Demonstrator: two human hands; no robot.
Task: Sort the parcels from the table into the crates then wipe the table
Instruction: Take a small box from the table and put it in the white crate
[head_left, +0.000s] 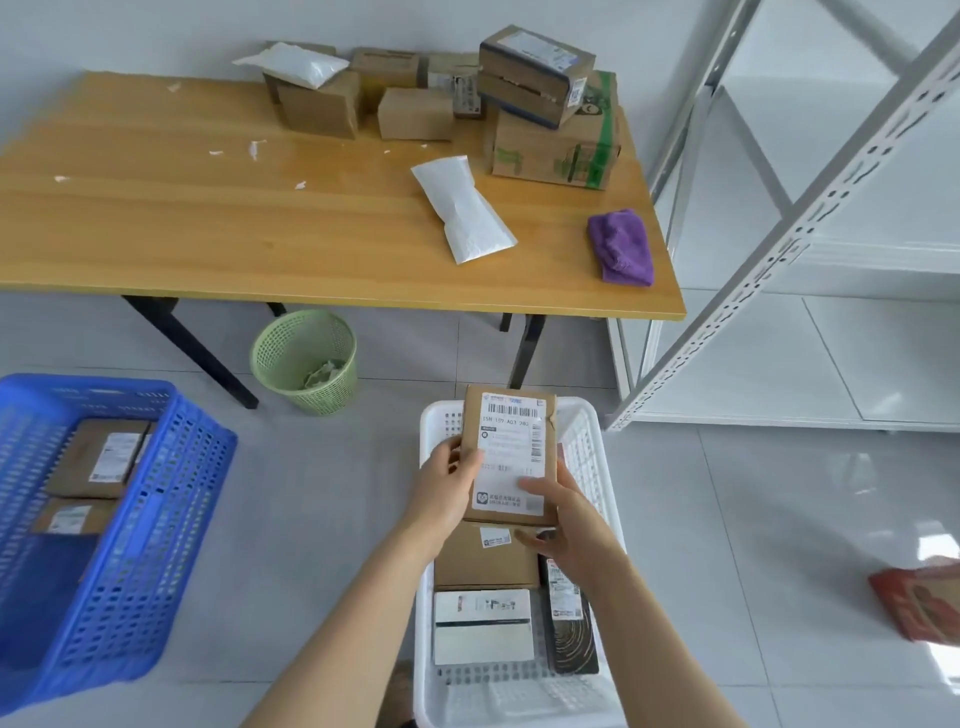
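Both hands hold one labelled cardboard parcel (511, 457) above the white crate (589, 441). The left hand (449, 483) grips its left edge, thumb on the label. The right hand (566, 519) grasps the lower right corner, thumb on top and fingers curled beneath. Directly under the hands, the crate already carries a brown box (485, 564), a white box (483, 626) and a dark parcel (569, 623) beside them.

Judging by this, the sorting step is in progress and the parcel is about to be placed. The next move calls for lowering it into the free end of the crate beyond the brown box, flat, and then letting go with both hands.

Well to the left of the left hand stands the blue crate (156, 519), with labelled boxes inside. Ahead of the hands, past a green waste basket (306, 364), is the table (208, 208). It carries a white mailer (462, 213), a purple cloth (621, 247) near its right edge, and a cluster of cardboard boxes (550, 140) along the far side, one with another white bag on top. Paper scraps (253, 149) lie scattered on the wood.

Several parcels remain to sort, so wiping looks some way off; the cloth seems the likely tool for it.
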